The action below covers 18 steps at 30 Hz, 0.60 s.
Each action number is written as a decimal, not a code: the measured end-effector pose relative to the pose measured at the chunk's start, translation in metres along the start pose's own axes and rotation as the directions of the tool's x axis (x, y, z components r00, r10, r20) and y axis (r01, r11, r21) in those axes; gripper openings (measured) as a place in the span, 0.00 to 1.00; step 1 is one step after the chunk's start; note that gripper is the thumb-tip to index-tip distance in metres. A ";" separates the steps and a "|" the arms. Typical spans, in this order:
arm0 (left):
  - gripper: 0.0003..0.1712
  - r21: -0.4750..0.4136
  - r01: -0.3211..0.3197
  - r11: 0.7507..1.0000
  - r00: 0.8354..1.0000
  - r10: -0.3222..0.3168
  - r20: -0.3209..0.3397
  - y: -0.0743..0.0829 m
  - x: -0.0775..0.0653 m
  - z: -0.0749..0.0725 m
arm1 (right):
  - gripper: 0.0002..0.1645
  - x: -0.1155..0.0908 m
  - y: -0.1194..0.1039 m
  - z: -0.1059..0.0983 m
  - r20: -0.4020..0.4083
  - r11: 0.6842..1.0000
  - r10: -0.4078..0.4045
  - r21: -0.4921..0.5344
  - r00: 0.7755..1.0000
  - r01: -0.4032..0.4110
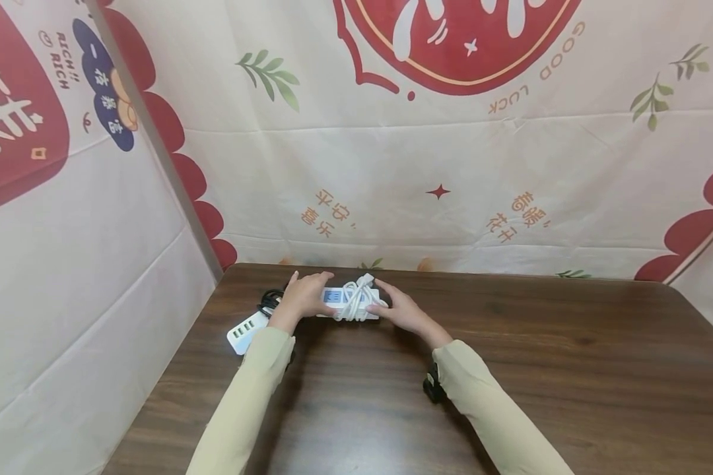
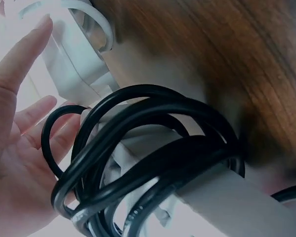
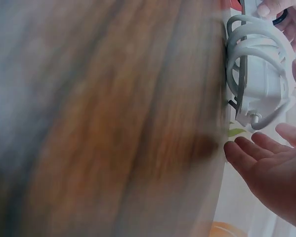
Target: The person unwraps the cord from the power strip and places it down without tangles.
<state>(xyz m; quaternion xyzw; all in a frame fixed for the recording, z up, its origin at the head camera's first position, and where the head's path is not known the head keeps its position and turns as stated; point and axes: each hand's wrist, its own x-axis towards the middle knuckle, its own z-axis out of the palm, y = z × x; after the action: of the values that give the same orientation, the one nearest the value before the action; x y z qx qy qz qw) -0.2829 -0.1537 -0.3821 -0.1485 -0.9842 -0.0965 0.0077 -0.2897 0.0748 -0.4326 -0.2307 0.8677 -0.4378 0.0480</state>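
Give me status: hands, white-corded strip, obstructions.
Left hand, right hand: at opposite ends, fingers spread. White power strip: between them, white cord wrapped around it. Possible obstacle: black-corded strip close to left hand.

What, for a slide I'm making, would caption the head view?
Left hand and right hand flank a white power strip wrapped in white cord near the back of a brown table.

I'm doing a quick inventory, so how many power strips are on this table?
2. One power strip, wrapped in white cord, is between the left hand and right hand; the other strip, with black cord, is left of it, partly hidden by the left arm.
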 end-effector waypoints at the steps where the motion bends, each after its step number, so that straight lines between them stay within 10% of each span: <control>1: 0.47 0.006 -0.001 1.000 1.000 0.001 0.006 0.001 0.001 0.000 | 0.42 0.001 0.000 0.001 0.003 1.000 0.005 0.005 1.000 -0.005; 18: 0.39 0.072 -0.013 0.997 0.996 0.007 0.090 0.001 0.009 -0.001 | 0.38 0.010 -0.003 0.004 0.016 0.999 -0.021 -0.036 1.000 0.022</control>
<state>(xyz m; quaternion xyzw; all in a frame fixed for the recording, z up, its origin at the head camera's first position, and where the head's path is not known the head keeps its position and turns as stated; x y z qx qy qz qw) -0.2910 -0.1506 -0.3805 -0.1571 -0.9856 -0.0540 -0.0306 -0.2968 0.0657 -0.4320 -0.2444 0.8725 -0.4205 0.0459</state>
